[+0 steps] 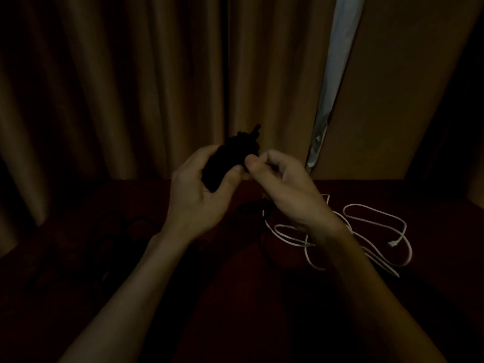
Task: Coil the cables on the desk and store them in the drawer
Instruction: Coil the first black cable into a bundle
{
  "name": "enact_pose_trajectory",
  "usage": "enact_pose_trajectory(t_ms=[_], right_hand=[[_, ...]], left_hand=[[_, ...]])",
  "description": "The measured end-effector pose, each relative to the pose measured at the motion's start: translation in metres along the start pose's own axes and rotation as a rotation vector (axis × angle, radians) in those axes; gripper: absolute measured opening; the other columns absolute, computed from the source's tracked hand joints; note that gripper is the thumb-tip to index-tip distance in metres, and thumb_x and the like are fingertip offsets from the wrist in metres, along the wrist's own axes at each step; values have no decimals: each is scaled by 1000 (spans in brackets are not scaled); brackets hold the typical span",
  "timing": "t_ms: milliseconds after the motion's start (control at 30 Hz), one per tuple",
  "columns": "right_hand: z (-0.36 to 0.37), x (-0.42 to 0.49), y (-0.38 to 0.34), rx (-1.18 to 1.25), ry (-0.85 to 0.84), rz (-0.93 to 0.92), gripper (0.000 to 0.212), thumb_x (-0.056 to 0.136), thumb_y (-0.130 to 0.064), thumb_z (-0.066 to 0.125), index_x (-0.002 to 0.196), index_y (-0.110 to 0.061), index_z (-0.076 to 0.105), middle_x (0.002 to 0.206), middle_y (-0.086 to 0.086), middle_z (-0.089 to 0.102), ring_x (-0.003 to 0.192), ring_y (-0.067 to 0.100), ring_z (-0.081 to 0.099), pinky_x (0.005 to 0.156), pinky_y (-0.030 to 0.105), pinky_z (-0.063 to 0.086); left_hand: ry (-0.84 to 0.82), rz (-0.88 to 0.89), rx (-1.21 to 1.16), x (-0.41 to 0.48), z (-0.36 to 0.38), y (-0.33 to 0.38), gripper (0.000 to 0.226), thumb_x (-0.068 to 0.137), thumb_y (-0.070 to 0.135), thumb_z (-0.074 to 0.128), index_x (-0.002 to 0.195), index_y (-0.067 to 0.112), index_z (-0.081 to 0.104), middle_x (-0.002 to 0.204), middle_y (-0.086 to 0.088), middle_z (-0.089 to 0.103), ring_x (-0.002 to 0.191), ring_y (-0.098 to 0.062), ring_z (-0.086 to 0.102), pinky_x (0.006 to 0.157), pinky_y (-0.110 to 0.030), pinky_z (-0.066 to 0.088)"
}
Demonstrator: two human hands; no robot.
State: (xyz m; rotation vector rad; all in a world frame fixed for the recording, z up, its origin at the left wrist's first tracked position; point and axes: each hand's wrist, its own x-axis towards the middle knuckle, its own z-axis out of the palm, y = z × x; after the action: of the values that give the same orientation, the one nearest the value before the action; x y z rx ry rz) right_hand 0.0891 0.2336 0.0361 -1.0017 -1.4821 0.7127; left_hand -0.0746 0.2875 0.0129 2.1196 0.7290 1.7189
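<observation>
Left hand (199, 197) grips the coiled black cable (230, 155), held above the desk (235, 310), its long axis tilted up and rightward; right hand (284, 184) pinches its right end, probably tucking the tail. White cable (392, 243) sprawls loose on the desk under and right of the right hand, nearer that hand. Dim dark red surface, brown curtain (131, 87) behind; no drawer shows.

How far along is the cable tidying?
One black cable bundle looks coiled; the left hand grips it while the right hand pinches its end. The white cable lies loose on the desk, dark cables too. No drawer shows.
</observation>
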Motion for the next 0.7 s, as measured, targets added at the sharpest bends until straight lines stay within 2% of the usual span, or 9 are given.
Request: enact_pose_trajectory(t_ms=[100, 200, 267, 333, 400, 467, 533, 600, 700], right_hand=[[-12, -2, 1, -18, -186, 18, 14, 103, -16, 57, 103, -6, 67, 79, 3, 54, 70, 7, 51, 67, 18, 42], [-23, -2, 8, -237, -316, 50, 10, 97, -11, 67, 98, -2, 69, 88, 0, 65, 82, 3, 61, 78, 16, 48], [-29, -1, 17, -426, -346, 93, 8, 92, -15, 75, 90, -8, 71, 86, 0, 69, 82, 9, 65, 79, 25, 51], [-33, 1, 28, -484, -282, 170, 10, 89, -18, 78, 86, -12, 70, 80, 0, 68, 76, 12, 65, 73, 31, 51], [-38, 5, 36, -502, -184, 222, 12, 86, -16, 80, 88, -15, 68, 73, -10, 63, 66, 1, 60, 66, 24, 47], [-44, 7, 42, -624, -114, 216, 23, 81, -19, 82, 100, -20, 69, 92, -9, 62, 82, 3, 63, 77, 29, 53], [-53, 7, 45, -759, -74, 230, 52, 78, -26, 85, 126, -27, 63, 121, -3, 48, 106, 12, 55, 96, 33, 51], [-63, 6, 46, -812, -22, 273, 73, 76, -30, 85, 141, -31, 53, 131, 0, 36, 115, 16, 49, 103, 32, 47], [-72, 7, 56, -1025, 47, 308, 53, 69, -36, 81, 121, -27, 70, 123, 8, 61, 114, 28, 60, 98, 34, 49]], left_hand=[[54, -150, -109, 1, -1, -2, 33, 96, 30, 67, 124, 13, 66, 99, 8, 73, 85, -7, 71, 68, -20, 54], [69, -243, -154, 1, 0, -6, 30, 97, 31, 66, 123, 15, 66, 93, 6, 74, 83, -8, 72, 68, -17, 54], [105, -300, -130, 2, -3, -13, 32, 97, 36, 66, 124, 18, 66, 92, 4, 75, 82, -10, 73, 66, -21, 56], [127, -342, -101, 2, -8, -23, 30, 96, 40, 67, 121, 24, 66, 92, 3, 76, 80, -13, 74, 67, -34, 61], [145, -379, -57, 2, -12, -31, 25, 96, 42, 67, 118, 29, 65, 88, 3, 76, 75, -15, 74, 67, -41, 63], [149, -411, -3, 1, -13, -39, 27, 97, 43, 65, 119, 27, 65, 82, 2, 74, 69, -11, 72, 60, -34, 59], [154, -466, 10, 0, -14, -44, 31, 97, 44, 64, 121, 24, 64, 76, -2, 73, 61, -6, 67, 54, -20, 51], [161, -497, -2, 0, -16, -49, 22, 97, 44, 64, 113, 29, 64, 76, -6, 72, 56, -5, 63, 50, -14, 46], [179, -505, -5, 1, -17, -50, 8, 97, 42, 65, 102, 37, 62, 76, -5, 73, 57, -5, 64, 49, -14, 47]])
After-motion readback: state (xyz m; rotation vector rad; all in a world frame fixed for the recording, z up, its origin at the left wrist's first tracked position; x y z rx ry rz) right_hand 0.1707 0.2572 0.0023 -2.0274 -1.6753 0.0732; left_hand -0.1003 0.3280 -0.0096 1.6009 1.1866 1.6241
